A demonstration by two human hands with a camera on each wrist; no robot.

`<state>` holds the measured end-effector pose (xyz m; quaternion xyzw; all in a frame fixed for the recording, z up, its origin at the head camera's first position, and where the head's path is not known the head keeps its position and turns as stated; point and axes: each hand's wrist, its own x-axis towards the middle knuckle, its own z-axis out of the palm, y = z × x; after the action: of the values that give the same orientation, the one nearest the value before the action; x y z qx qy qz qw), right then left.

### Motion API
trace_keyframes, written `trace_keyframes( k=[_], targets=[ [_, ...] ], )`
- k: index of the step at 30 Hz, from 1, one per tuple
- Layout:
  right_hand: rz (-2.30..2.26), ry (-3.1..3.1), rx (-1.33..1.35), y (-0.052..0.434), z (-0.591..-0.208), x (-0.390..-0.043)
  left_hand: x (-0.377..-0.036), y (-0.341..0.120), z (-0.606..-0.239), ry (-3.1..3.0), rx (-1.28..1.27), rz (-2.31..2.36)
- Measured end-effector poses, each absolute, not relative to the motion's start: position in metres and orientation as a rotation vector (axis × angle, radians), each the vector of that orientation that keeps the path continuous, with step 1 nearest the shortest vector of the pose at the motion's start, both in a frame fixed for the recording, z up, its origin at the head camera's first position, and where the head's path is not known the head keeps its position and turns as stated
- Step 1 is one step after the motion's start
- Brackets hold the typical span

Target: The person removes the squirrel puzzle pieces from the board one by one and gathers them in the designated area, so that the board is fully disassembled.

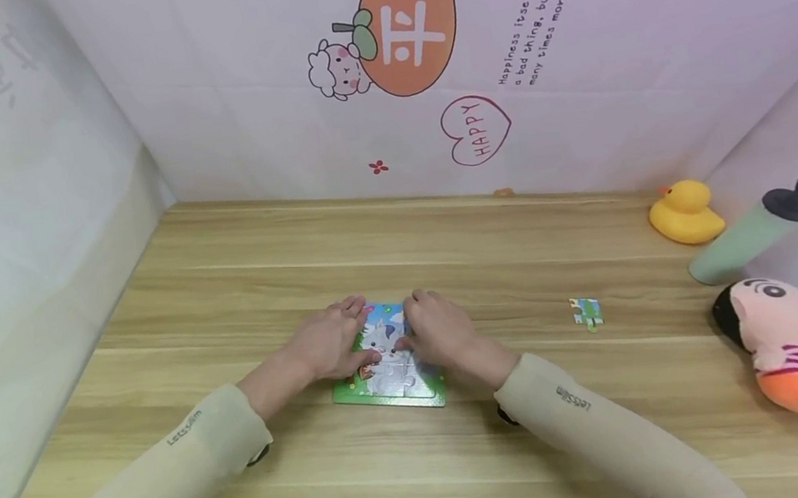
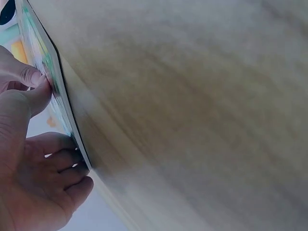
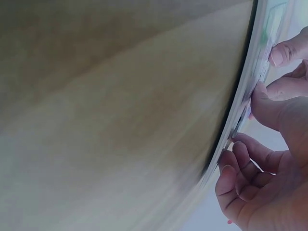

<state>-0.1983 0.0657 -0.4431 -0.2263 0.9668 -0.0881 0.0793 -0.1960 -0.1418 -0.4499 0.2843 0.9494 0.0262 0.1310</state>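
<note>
Left hand (image 1: 331, 340), one of two: part-closed at the left side of the puzzle board (image 1: 392, 378), fingertips bent against the edge, thumb on the picture. Right hand (image 1: 443, 331): likewise part-closed at the right side, thumb on the picture, fingers curled in to the edge. Puzzle board, one. Lies flat on the desk (image 1: 325, 494), between both hands; points sky end away from the person, grass end toward; long axis uncertain, sides partly covered. In wrist views only: finger undersides, board's thin edge. In head view only: loose puzzle piece (image 1: 589, 311), one, well right of the board; farther right, yellow duck (image 1: 687, 215), green cylinder (image 1: 742, 243) with black top, plush doll (image 1: 791, 349), one each.
</note>
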Motion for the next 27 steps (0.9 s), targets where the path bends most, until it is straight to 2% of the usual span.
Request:
trace_keyframes(
  k=[20, 27],
  targets=[
    [-0.397, 2.822, -0.552, 0.0652, -0.4441, -0.2076, -0.1993, -0.1385, -0.4467, 2.777, 0.776, 0.078],
    [-0.467, 2.797, -0.589, 0.0679, -0.4445, -0.2088, -0.1984, -0.1381, -0.4449, 2.762, 0.757, 0.079]
  ],
)
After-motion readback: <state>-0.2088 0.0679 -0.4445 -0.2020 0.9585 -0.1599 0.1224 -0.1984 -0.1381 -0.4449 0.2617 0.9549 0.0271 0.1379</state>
